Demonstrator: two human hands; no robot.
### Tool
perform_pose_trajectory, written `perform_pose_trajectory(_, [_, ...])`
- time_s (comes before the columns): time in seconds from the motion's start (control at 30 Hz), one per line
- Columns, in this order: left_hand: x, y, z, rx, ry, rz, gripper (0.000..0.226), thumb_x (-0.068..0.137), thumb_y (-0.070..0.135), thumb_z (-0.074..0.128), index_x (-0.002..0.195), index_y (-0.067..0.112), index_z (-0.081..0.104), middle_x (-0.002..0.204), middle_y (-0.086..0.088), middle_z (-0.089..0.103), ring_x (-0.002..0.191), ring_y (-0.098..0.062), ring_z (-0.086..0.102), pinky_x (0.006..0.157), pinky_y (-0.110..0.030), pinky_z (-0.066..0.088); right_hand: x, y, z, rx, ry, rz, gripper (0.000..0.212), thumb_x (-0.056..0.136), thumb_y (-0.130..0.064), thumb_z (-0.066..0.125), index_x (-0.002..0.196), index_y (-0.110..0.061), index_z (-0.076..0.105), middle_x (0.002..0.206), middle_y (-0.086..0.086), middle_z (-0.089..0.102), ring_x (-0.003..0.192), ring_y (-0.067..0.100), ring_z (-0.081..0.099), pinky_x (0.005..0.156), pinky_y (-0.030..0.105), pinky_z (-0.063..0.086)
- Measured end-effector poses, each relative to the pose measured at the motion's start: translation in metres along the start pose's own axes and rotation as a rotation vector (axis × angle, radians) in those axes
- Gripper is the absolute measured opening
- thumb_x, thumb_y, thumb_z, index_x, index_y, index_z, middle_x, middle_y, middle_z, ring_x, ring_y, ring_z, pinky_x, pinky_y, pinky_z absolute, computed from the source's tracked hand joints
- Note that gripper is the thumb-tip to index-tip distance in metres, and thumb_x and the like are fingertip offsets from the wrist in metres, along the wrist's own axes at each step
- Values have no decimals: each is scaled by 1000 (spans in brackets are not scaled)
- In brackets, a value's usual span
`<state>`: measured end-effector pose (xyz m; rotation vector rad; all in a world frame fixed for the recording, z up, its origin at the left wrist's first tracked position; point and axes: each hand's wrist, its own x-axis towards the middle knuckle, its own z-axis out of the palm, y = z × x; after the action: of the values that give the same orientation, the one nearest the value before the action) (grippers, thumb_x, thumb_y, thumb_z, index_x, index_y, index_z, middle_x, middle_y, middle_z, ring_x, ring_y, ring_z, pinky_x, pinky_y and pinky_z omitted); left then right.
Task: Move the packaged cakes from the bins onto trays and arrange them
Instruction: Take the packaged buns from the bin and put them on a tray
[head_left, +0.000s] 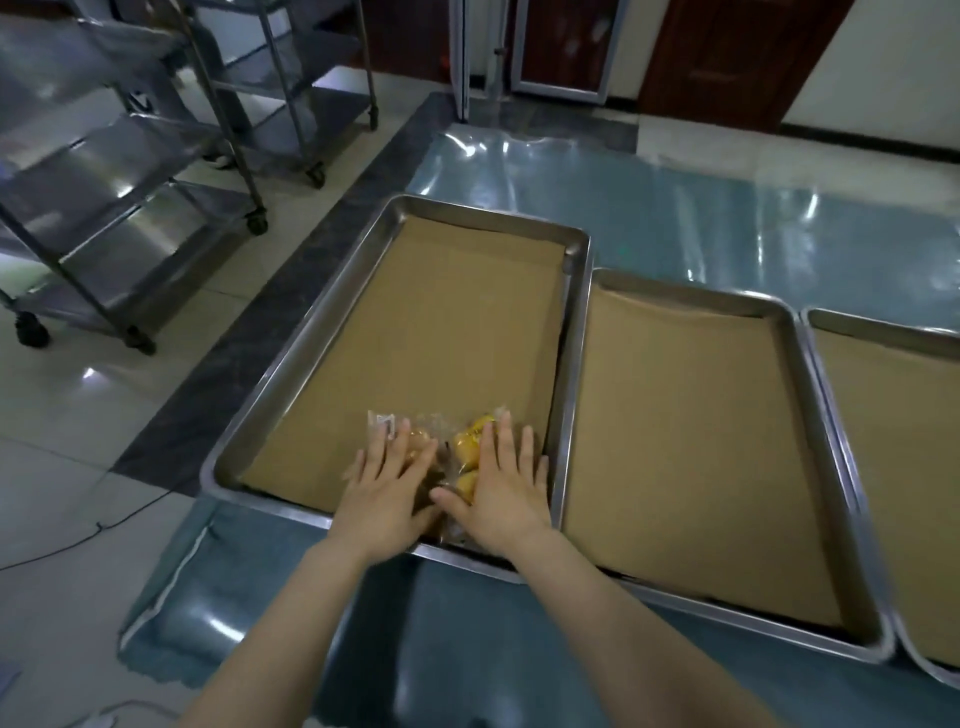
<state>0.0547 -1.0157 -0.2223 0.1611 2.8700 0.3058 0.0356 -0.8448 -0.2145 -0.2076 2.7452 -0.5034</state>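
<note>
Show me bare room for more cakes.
Left rectangular steel tray: brown paper liner bare beyond and left of the clear-wrapped yellow cakes. Middle steel tray and right steel tray: only liner. Crowded: the left tray's near right corner, under the left hand and right hand.

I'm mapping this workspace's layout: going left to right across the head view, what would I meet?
Wheeled steel rack → left tray, where the left hand then the right hand rest on packaged cakes → middle tray → right tray, cut off at the edge.
</note>
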Motion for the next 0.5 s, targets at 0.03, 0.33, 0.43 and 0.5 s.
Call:
perform_pose_trajectory(0.03, [2,0,-2,-14,-43,13,76,89,59,40,146,40,-8,146,2,-37,120,-15,-52,110,-43,-12,3,0,-2,-17,-33,1,113,74,-84,32,149,-16,-18,152,0,-34,140,31,-28,112,53,-10])
perform_pose_trajectory(0.33, [-18,43,-31,-104,232,-32,71,93,40,48,149,29,7,155,7,-5,139,-10,-17,112,-37,-11,-17,32,-49,318,154,-200,76,89,-53,53,151,-22,20,160,1,6,146,20,-5,115,32,3])
perform_pose_trajectory(0.43, [-20,82,-33,-101,209,31,71,93,36,49,150,27,8,157,5,9,144,-14,-2,115,-38,-2,-40,69,-78,377,164,-237,60,91,-33,59,145,-23,35,156,3,26,143,18,19,111,23,16])
perform_pose_trajectory(0.5, [-20,112,-33,-52,164,80,73,92,37,48,149,27,4,158,6,9,145,-14,1,116,-39,1,-57,101,-98,372,171,-242,55,91,-29,58,143,-22,38,148,1,39,135,18,36,104,21,27])
